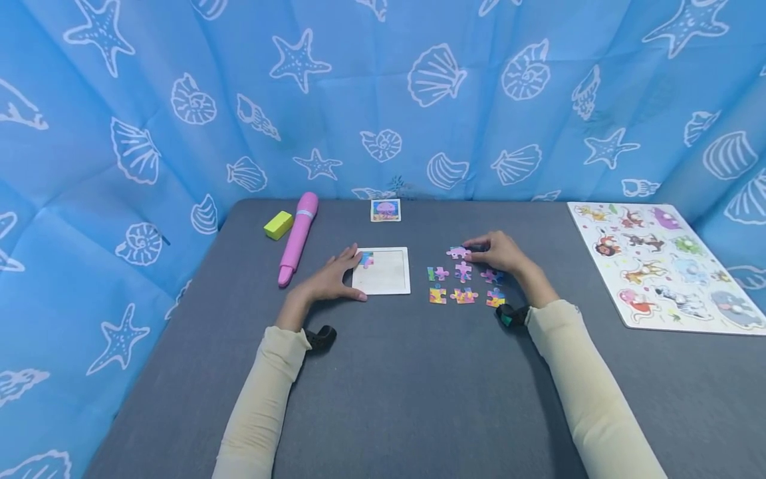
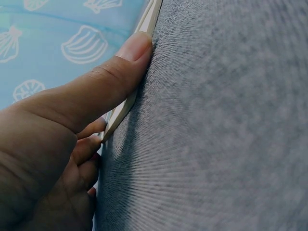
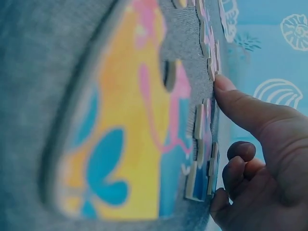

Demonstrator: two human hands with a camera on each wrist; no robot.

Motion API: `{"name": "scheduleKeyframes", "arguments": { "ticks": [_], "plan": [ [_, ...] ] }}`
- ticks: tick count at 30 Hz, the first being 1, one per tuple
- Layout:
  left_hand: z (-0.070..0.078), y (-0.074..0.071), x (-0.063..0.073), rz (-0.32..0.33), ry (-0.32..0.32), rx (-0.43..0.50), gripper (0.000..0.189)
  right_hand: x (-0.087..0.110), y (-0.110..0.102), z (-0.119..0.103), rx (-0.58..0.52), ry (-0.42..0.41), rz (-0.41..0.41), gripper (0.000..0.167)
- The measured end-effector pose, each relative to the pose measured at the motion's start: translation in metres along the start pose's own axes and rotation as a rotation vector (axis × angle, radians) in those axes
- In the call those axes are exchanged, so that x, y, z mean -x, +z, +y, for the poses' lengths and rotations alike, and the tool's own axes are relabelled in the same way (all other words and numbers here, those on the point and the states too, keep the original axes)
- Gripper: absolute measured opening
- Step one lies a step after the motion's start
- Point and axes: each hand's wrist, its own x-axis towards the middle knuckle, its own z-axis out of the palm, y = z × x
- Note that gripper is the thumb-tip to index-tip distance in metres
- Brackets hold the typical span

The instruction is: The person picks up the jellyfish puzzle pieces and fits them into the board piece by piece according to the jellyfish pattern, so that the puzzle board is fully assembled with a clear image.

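Hands angle inward, the left [image 1: 326, 279] spread wide, gripping a white tray [image 1: 385, 276], the right [image 1: 504, 253] pinching a pink puzzle piece [image 1: 457, 253].

head: bright, even | soft shadow beside right sleeve [image 1: 589, 386] | right wrist: nearest puzzle piece [image 3: 125, 144] blurred
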Motion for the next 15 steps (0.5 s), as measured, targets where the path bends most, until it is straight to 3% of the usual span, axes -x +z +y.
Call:
{"name": "scheduleKeyframes", "arguments": {
  "ticks": [15],
  "plan": [
    [-0.0006,-0.0003,-0.0006,-0.016,-0.025,-0.003,0.103,-0.0032,-0.0003,-0.0059,-0.029,0.014,0.020,0.037]
  ]
}}
